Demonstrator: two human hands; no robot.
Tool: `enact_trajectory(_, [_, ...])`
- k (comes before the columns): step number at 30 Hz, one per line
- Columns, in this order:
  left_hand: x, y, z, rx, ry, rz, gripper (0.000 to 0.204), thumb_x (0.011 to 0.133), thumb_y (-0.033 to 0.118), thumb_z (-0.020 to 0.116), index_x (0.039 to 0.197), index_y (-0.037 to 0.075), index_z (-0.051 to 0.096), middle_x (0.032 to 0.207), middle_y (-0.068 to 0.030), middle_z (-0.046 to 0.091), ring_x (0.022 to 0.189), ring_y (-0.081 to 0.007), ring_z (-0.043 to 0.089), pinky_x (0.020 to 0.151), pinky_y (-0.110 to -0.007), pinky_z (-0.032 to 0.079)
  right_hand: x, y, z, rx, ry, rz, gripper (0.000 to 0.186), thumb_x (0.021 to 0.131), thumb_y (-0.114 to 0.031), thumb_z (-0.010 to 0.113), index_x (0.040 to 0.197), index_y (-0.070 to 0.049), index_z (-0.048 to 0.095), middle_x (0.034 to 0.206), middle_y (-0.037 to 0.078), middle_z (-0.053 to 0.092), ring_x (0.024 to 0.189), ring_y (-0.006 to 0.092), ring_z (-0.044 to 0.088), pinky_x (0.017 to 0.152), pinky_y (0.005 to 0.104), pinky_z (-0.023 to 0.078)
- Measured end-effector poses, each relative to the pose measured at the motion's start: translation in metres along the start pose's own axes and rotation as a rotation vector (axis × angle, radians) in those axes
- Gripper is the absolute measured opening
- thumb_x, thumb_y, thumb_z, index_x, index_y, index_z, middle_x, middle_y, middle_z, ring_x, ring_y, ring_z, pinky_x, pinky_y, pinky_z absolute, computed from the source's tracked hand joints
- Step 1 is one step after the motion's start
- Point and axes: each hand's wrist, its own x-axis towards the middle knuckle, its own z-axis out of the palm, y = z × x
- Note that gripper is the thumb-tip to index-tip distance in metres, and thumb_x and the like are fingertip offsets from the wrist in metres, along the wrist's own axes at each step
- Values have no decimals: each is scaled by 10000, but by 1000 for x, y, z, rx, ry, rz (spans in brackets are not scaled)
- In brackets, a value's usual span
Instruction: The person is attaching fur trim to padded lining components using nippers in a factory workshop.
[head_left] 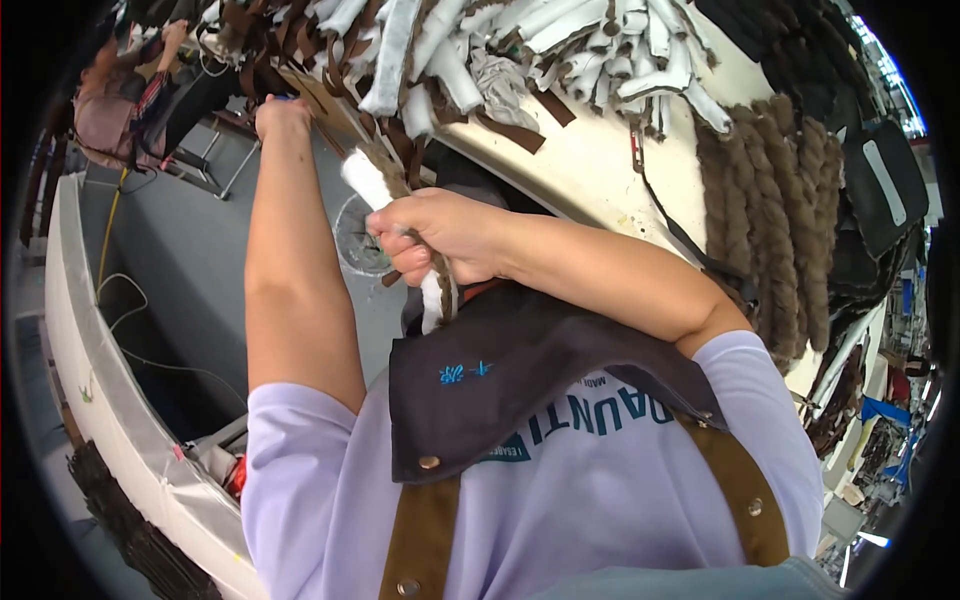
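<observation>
White-and-brown strip: just left of centre in the frame, a narrow slanting length, white and fluffy along one side, brown fur along the other; its upper end leans toward the upper left.
Right hand: fingers closed in a fist around the strip's middle, hiding that part; both ends stick out.
Left hand: stretched to the upper left of the frame, with a bit of blue at the fingers; whether they grip anything, I cannot tell.
Dark apron: lower centre, its loose bib just below the strip's lower end; whether they touch is unclear.
Clear round object: behind the right hand, to its left, partly covered.
Strip pile: a tangled heap of white and brown lengths across the top, some overhanging the near edge and crowding the space beyond the right hand.
White table: upper right, under the heap.
Red tool: small, lying on the tabletop, near a dark cord.
Fur ropes: brown, twisted, side by side at the right.
Co-worker: far upper left, arm raised.
</observation>
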Motion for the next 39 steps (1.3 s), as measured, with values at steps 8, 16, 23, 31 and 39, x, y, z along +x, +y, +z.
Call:
enact_trajectory(8, [42, 56, 10, -180, 17, 11, 197, 816, 210, 370, 888, 175, 551, 908, -63, 573, 700, -222, 453, 571, -372, 353, -33, 19, 26, -340, 115, 1, 235, 853, -190, 483, 664, -70, 412, 562, 11, 393, 472, 106, 374, 447, 267, 334])
enact_trajectory(16, [36, 112, 21, -192, -99, 66, 404, 852, 276, 262, 1164, 188, 503, 1276, 1, 458, 1140, -150, 426, 869, -391, 357, -94, 13, 29, -521, 124, 27, 189, 883, -223, 469, 811, -63, 400, 624, -19, 414, 498, 57, 403, 434, 214, 338])
enact_trajectory(23, [-52, 153, 11, 95, -560, 376, 210, 853, 245, 449, 666, 149, 448, 516, 8, 379, 432, -154, 362, 413, -294, 315, -114, 20, 25, -675, -16, 49, 227, 906, -269, 475, 918, -52, 412, 666, -1, 445, 545, 67, 454, 470, 225, 389])
enact_trajectory(31, [-343, 35, -87, 1417, -1496, 1618, 516, 568, 109, 708, 1039, 48, 505, 936, -93, 543, 859, -235, 551, 799, -339, 426, -121, -28, -9, -1033, 145, -93, 449, 872, -320, 539, 1185, -64, 345, 829, 45, 515, 648, 92, 525, 562, 234, 460])
enact_trajectory(39, [-262, -37, -102, 1364, -1327, 1893, 98, 706, 151, 569, 705, 87, 495, 696, -49, 529, 615, -224, 544, 568, -347, 444, -40, -52, -13, -539, 196, 32, 233, 855, -258, 569, 870, -51, 463, 685, 14, 487, 573, 84, 498, 458, 221, 410])
